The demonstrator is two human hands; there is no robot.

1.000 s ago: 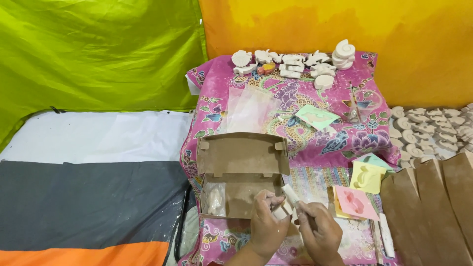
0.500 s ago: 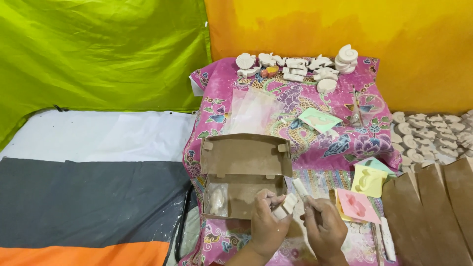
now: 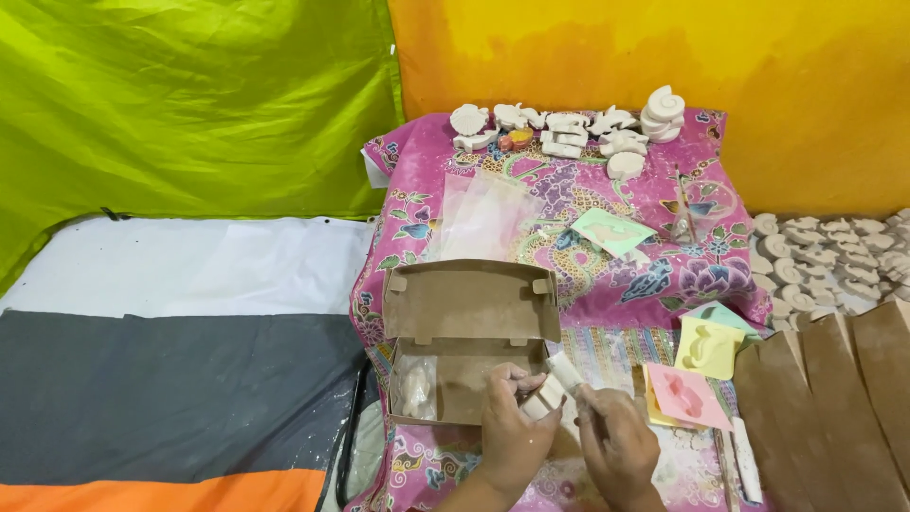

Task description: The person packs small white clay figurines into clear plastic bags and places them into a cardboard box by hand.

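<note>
Near the bottom edge of the head view, both hands meet over a pink floral cloth (image 3: 607, 275) spread on the desk. The left hand (image 3: 512, 431) has its fingers curled shut around a small white plaster piece (image 3: 542, 398), chalky and blocky, held just at the front lip of an open brown cardboard box (image 3: 469, 341). The right hand (image 3: 616, 441) pinches a slim white stick (image 3: 566, 372) — its fingers are closed on it, and the tip lies against the plaster piece. The box is matte, its lid folded back, and one clear bag (image 3: 415, 384) of pale lumps sits in its left corner. To the right lie three soft moulds: one pink (image 3: 690, 393), one yellow (image 3: 709, 346), one mint green (image 3: 614, 230). A crinkled clear plastic sheet (image 3: 485, 216) lies behind the box. Along the far edge stands a row of white cast shapes (image 3: 569, 128) — too crowded to count. Flat brown paper bags (image 3: 834, 398) overlap at the right, at least three.
</note>
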